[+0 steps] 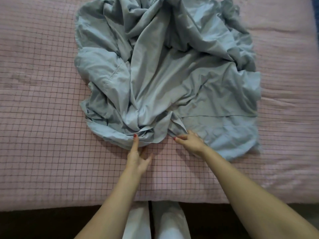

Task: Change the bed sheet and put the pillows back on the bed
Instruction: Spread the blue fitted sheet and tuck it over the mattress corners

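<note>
A crumpled light grey-blue bed sheet (165, 73) lies heaped in the middle of the bed (39, 104), which is covered in pink fabric with a thin dark grid. My left hand (138, 157) reaches to the sheet's near edge, its index finger stretched out and touching the hem, the other fingers loosely spread over the pink cover. My right hand (189, 141) lies on the sheet just right of that, fingers curled and pinching a fold of the hem. No pillows are in view.
The near edge of the bed (69, 204) runs across the bottom of the view, with dark floor (43, 225) below it. My legs in light trousers (155, 221) stand against the bed. Something dark blue (315, 7) shows at the top right corner.
</note>
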